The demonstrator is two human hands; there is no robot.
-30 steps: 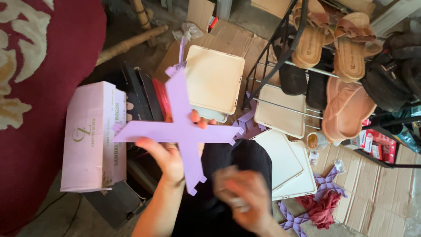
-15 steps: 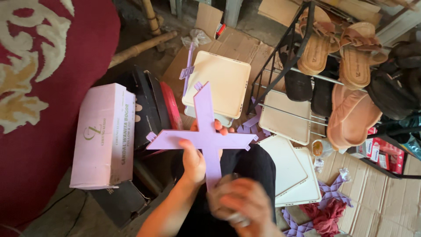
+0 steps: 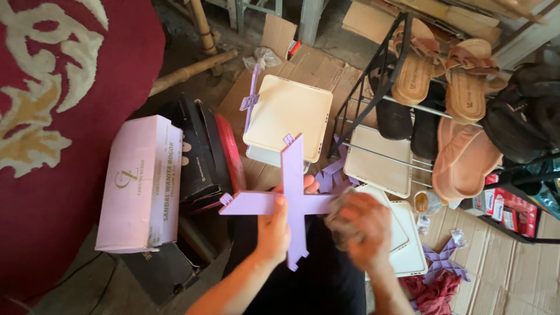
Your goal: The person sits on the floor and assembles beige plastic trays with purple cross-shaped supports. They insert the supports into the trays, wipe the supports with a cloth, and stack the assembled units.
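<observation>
Head view, lower centre of the frame: the left hand [image 3: 273, 228] pinches the lilac plastic cross piece [image 3: 291, 201] at its hub — light, stiff, thin-armed, best gripped there — while the blurred right hand [image 3: 361, 224] curls around something grey, grip unclear.

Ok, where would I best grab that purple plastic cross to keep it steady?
Probably at the centre of the purple cross, coming from below, as the left hand does now. The four flat arms meet there, so the fingers can pinch it while the notched ends stay free.
</observation>
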